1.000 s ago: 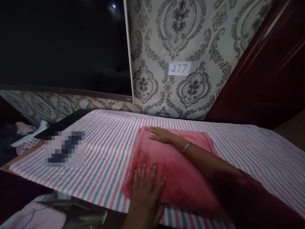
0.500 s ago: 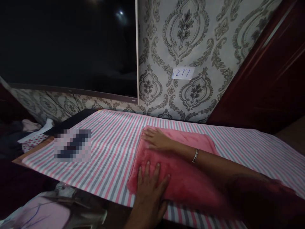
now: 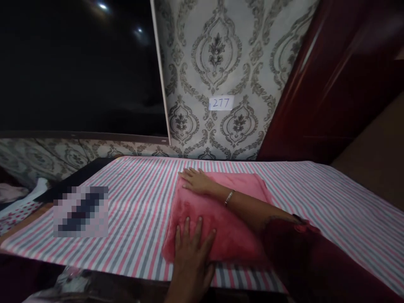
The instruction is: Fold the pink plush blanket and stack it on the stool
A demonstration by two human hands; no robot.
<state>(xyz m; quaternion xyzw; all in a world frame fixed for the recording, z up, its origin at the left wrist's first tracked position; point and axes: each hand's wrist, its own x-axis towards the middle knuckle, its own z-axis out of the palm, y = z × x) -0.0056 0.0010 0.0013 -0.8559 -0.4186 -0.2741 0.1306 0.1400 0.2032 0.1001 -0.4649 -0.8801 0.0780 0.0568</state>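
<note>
Folded pink blanket [image 3: 227, 242], flat on striped cloth [image 3: 132, 214], beneath left hand [image 3: 192, 259] (near left part) and right hand [image 3: 197, 182] (far left corner); bulk to right of both. Grips wide, fingers spread, nothing clasped. Long axis unclear, right forearm [image 3: 252, 205] overlying.

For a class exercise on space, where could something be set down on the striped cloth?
Striped cloth lies bare between the blurred patch and the pink blanket, and again right of the blanket, beyond the dark red sleeve. It is crowded on the blanket, where the left hand and right hand both rest.
</note>
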